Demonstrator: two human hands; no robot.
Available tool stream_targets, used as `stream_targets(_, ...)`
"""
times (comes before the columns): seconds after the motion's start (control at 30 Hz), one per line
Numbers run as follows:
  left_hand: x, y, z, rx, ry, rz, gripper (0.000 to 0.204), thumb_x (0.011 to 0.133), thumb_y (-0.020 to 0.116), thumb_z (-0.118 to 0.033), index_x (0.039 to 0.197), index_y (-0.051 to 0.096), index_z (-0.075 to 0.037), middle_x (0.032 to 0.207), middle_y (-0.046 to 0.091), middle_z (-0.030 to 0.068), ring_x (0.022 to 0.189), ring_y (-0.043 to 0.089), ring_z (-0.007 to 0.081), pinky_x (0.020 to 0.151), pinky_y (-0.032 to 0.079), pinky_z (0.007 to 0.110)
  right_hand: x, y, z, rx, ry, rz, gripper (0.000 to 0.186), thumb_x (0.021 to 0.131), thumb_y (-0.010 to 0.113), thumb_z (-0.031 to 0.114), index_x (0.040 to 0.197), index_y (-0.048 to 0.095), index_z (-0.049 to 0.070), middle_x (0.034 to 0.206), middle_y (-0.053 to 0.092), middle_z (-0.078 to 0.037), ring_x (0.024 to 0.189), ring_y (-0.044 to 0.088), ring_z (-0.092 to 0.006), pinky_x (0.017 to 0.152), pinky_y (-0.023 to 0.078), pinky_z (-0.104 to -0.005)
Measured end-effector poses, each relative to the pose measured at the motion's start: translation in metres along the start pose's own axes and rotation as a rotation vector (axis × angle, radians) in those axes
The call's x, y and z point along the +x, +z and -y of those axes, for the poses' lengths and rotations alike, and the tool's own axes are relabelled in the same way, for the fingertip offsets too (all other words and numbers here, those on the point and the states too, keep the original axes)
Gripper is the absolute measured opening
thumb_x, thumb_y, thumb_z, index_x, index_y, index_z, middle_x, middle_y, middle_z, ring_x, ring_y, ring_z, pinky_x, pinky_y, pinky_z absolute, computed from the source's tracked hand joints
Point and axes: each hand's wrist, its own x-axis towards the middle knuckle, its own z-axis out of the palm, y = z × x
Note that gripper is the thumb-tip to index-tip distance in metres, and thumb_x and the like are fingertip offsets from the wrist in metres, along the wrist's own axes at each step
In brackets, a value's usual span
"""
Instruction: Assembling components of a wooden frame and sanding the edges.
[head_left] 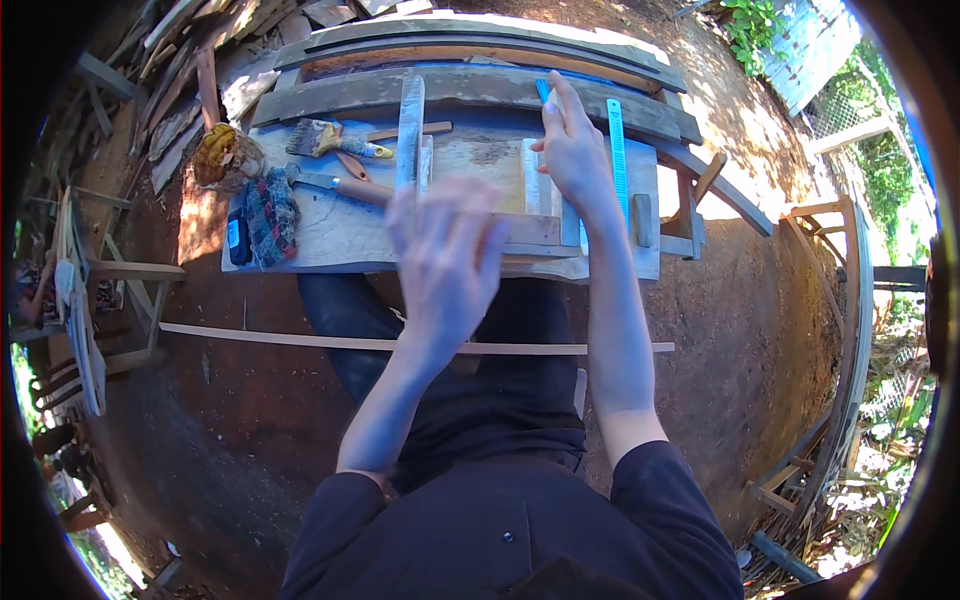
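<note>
A small wooden frame rests on the workbench [350, 262], with a left upright [410, 130] and a low crosspiece [532, 232]. Its right side is partly covered by my right hand [580, 160], whose fingers point straight away from me. They lie flat along that side, open. My left hand [447, 265] is over the near end of the left upright, smeared by motion. What lies under its fingers is hidden. A metal-bladed tool with a wooden handle [364, 190] reaches toward the left hand. Right of my right hand lies a light-blue ruler [617, 150].
At the bench's left are a paintbrush [318, 138], a checkered cloth [270, 215] and a dark blue object [238, 240]. Weathered boards [470, 92] line its far edge. A long thin wooden strip [270, 339] crosses above my lap. Scrap wood [175, 100] is piled at far left.
</note>
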Motion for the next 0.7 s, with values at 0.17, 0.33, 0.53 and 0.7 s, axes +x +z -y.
stream_targets(0.17, -0.030, -0.008, 0.049, -0.222, -0.292, -0.102, 0.041, 0.103, 0.061, -0.014, 0.142, 0.057, -0.003, 0.139, 0.059, 0.0157, 0.132, 0.054, 0.0273, 0.113, 0.038, 0.037, -0.016, -0.011, 0.017, -0.095, -0.389, -0.283, 0.031, 0.106, 0.054, 0.024, 0.128, 0.065, 0.006, 0.141, 0.058, -0.023, 0.132, 0.054, -0.0425, 0.109, 0.043, -0.0477)
stream_targets(0.33, -0.036, -0.008, 0.064, -0.997, -0.617, 0.127, 0.057, 0.109, 0.052, -0.020, 0.159, 0.033, 0.002, 0.150, 0.052, 0.0171, 0.136, 0.049, 0.0201, 0.115, 0.036, 0.034, -0.084, -0.018, 0.061, 0.082, -0.360, 0.090, 0.023, 0.102, 0.062, 0.023, 0.104, 0.072, 0.003, 0.099, 0.071, -0.015, 0.096, 0.070, -0.0298, 0.086, 0.053, -0.0413)
stream_targets(0.53, -0.039, 0.000, 0.060, -1.006, -0.638, 0.084, 0.058, 0.111, 0.043, -0.023, 0.161, 0.027, 0.001, 0.159, 0.041, 0.0204, 0.145, 0.039, 0.0222, 0.120, 0.029, 0.034, -0.109, -0.004, 0.051, -0.495, -0.717, 0.084, 0.056, 0.089, 0.070, 0.057, 0.103, 0.069, 0.003, 0.093, 0.071, -0.011, 0.088, 0.070, -0.0252, 0.079, 0.052, -0.0382)
stream_targets(0.7, -0.035, 0.000, 0.056, -1.018, -0.638, 0.057, 0.058, 0.111, 0.042, -0.024, 0.160, 0.026, 0.003, 0.162, 0.035, 0.0222, 0.150, 0.032, 0.0244, 0.122, 0.026, 0.034, -0.109, 0.004, 0.043, -0.479, -0.685, 0.051, 0.065, 0.078, 0.074, 0.065, 0.103, 0.070, 0.005, 0.092, 0.072, -0.008, 0.086, 0.071, -0.0242, 0.079, 0.052, -0.0381)
